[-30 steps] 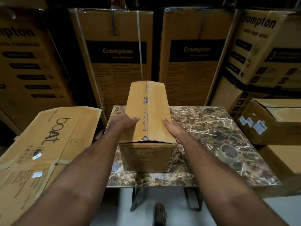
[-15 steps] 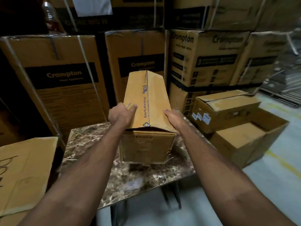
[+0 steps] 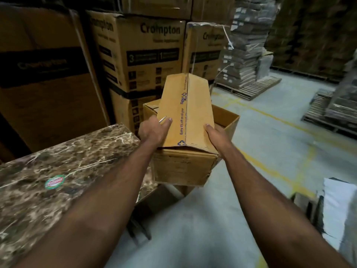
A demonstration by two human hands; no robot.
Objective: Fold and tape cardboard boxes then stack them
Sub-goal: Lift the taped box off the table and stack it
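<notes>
Head view: both hands (image 3: 154, 130) (image 3: 216, 135) grip the taped box (image 3: 185, 132) beside marble table (image 3: 58, 161), above concrete floor (image 3: 193, 219).

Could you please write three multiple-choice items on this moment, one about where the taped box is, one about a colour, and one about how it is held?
1. Where is the taped box?
A. Flat on the marble table
B. In the air, right of the marble table, in front of an open carton
C. On the wooden pallet

2. What colour are the lines on the floor?
A. Yellow
B. Red
C. White

3. How is the box held?
A. One hand underneath
B. Left hand and right hand, one at each side
C. Not held

Answers: 1 B, floor shows below it; 2 A, they are yellow on grey concrete; 3 B, thumbs lie on top, fingers go down the sides.
</notes>
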